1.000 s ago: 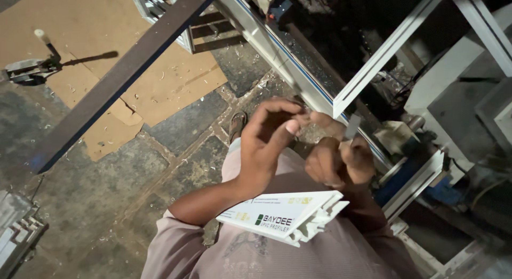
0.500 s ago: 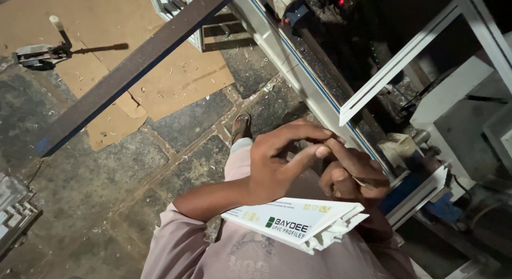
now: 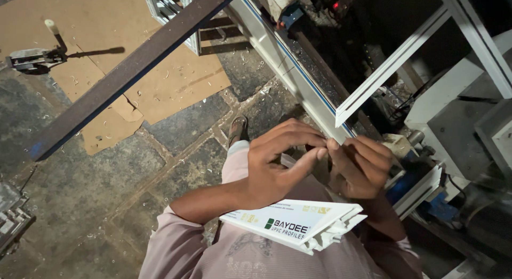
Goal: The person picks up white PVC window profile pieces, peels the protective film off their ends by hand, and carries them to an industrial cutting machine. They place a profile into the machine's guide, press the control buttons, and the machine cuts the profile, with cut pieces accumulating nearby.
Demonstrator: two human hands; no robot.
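Observation:
My left hand and my right hand are raised together in front of my chest. Their fingertips meet at one spot, the left thumb touching the right forefinger. Whether something tiny is pinched there I cannot tell. The fingers of both hands are curled. A short white plastic window profile piece with a printed label lies under my left forearm, against my pink shirt, and neither hand grips it.
A long white frame profile runs diagonally beside my hands, with a machine at the right. A dark metal bar crosses the upper left over cardboard sheets on the stone floor. A small tool lies far left.
My hands have drawn closer together, and the left thumb now reaches the right fingertips. The white profile piece stays under my forearm.

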